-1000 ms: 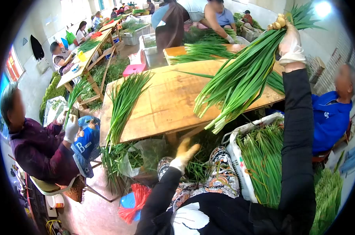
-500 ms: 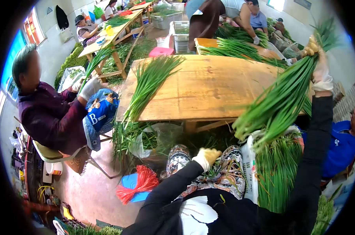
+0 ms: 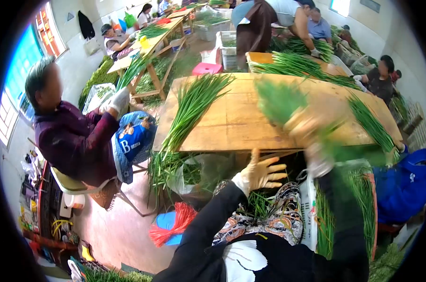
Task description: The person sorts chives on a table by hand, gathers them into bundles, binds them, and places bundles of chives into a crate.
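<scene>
My right hand [image 3: 311, 136], gloved and smeared by motion, is closed on a bunch of long green stalks [image 3: 281, 101] over the front right part of the wooden table [image 3: 236, 122]. Its leafy end points up and left, and the blurred stalks trail to the right. My left hand [image 3: 261, 175], in a yellowish glove, is held above my lap with its fingers spread and nothing in it. Another bunch of green stalks [image 3: 194, 113] lies on the table's left side, and one more [image 3: 373, 124] lies near its right edge.
A white crate of green stalks [image 3: 323, 221] stands right of my legs. Red strips [image 3: 175, 223] lie over a blue object [image 3: 163, 221] on the floor. A person in purple [image 3: 76, 136] sits at left; a blue sleeve [image 3: 406, 188] shows at right. Others work behind.
My right hand has swung the bunch down and left from high at the right, turning its leafy end leftward. My left hand's fingers have spread. The view has shifted, showing more on the right.
</scene>
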A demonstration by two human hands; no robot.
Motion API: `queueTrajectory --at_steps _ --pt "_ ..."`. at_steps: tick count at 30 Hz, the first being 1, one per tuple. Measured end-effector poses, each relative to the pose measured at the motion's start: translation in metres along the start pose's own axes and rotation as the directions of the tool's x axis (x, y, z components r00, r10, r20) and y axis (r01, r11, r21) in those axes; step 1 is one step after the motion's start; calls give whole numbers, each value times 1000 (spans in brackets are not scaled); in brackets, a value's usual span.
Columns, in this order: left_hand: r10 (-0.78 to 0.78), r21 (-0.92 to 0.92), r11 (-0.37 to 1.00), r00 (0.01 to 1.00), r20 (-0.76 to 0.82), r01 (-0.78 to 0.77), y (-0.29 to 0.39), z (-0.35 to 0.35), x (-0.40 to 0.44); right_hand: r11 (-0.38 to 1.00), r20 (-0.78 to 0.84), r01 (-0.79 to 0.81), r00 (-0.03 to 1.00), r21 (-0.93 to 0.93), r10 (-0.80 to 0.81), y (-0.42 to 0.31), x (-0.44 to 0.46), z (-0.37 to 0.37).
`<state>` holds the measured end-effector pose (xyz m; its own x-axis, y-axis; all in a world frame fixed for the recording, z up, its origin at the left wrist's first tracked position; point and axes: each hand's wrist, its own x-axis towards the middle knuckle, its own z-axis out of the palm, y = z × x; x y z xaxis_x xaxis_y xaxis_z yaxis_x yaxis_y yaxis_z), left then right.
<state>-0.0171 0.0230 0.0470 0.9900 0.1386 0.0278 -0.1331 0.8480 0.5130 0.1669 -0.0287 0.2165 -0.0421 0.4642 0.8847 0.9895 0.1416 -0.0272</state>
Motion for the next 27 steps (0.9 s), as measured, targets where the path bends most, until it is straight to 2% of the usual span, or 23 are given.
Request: queueTrajectory --at_steps 1,2,3,5,7,8,9,10,11,12,14,15,16,18,19,20,22,23,24,25,26,27 --pt "-29 -99 995 999 18 30 -4 -8 -2 786 304 -285 944 548 130 -19 -35 22" --pt "-60 -195 979 998 37 66 -7 -16 -5 421 600 -592 789 687 131 -35 -71 40" --pt "112 -322 944 988 103 -74 -17 -27 -6 292 716 -697 696 655 56 -48 -100 51" --pt "66 -352 935 996 60 -41 -32 -47 -20 157 765 -751 639 642 -72 -85 -147 66" --pt "-4 -438 899 999 -50 -18 -38 -56 -39 118 738 -731 674 672 -32 -110 -165 74" --pt "-36 -457 890 996 -80 -4 -37 -56 -41 460 428 -353 902 815 -65 -116 -167 76" --pt "-69 -475 880 992 -110 8 -33 -50 -43 711 93 96 971 697 -222 -119 -171 77" --pt "-143 -418 907 975 -172 59 -23 -23 -41 722 86 84 977 687 -196 -120 -175 77" --pt "-212 -360 925 948 -236 117 -17 -9 -39 724 164 52 961 688 -225 -119 -181 77" --pt "-237 -353 924 942 -238 143 -20 -24 -39 727 241 20 937 687 -254 -117 -188 78" --pt "-126 -310 939 988 87 147 -29 -68 -41 731 389 -41 866 682 -314 -114 -200 81" --pt "-165 -390 908 986 2 153 -21 -47 -39 732 459 -71 819 677 -345 -113 -204 82" --pt "-182 -385 907 983 4 170 -16 -27 -34 749 301 122 865 651 -403 -114 -208 84" --pt "-80 -203 979 944 -320 15 -11 -1 -22 736 390 83 806 672 -446 -115 -223 94" --pt "-154 -203 975 923 -354 84 -8 0 -20 735 419 68 785 675 -457 -114 -218 91" --pt "-161 -201 975 922 -351 94 -7 -8 -18 727 452 40 760 686 -468 -110 -215 84" --pt "-241 -72 970 871 -429 232 -7 -27 -15 727 525 37 667 686 -529 -109 -193 59" --pt "-199 -23 976 846 -495 217 -8 -29 -17 658 539 -95 666 747 -515 -107 -187 46" --pt "-154 57 976 859 -488 208 -7 -37 -22 570 552 -225 665 790 -503 -100 -184 36" --pt "-135 110 971 871 -472 211 -4 -33 -28 375 584 -448 622 812 -521 -81 -183 32" --pt "-116 163 964 883 -454 211 0 -29 -36 246 722 -701 538 670 -434 -57 -154 13" --pt "-101 189 960 884 -456 207 -2 -30 -46 322 693 -628 706 709 -146 -35 -145 11"
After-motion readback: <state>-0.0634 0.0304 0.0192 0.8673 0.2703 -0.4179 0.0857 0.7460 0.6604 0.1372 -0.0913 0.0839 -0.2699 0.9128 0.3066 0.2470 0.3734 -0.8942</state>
